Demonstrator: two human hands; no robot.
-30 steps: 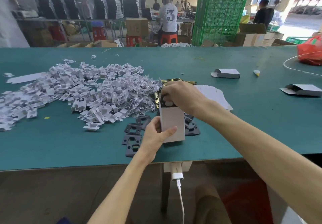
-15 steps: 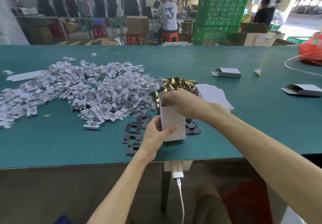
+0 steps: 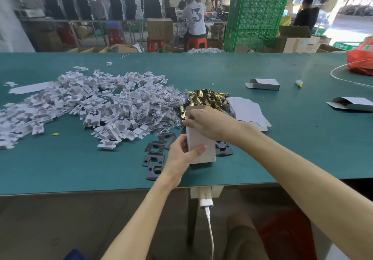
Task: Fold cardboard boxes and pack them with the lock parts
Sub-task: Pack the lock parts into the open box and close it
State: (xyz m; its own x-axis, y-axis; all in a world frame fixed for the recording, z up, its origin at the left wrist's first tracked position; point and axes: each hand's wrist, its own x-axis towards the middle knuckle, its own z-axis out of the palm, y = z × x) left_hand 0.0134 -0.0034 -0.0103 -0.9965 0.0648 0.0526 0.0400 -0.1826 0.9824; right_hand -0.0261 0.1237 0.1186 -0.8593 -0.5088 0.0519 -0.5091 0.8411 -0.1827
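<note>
White cardboard box (image 3: 201, 148) upright near front edge of green table (image 3: 302, 148), my left hand (image 3: 179, 156) gripping its side, right hand (image 3: 210, 124) pinching its top

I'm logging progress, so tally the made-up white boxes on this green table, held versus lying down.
Box gripped by left hand, right hand at its top: 1
Boxes lying on the table: 2
Total: 3
</note>
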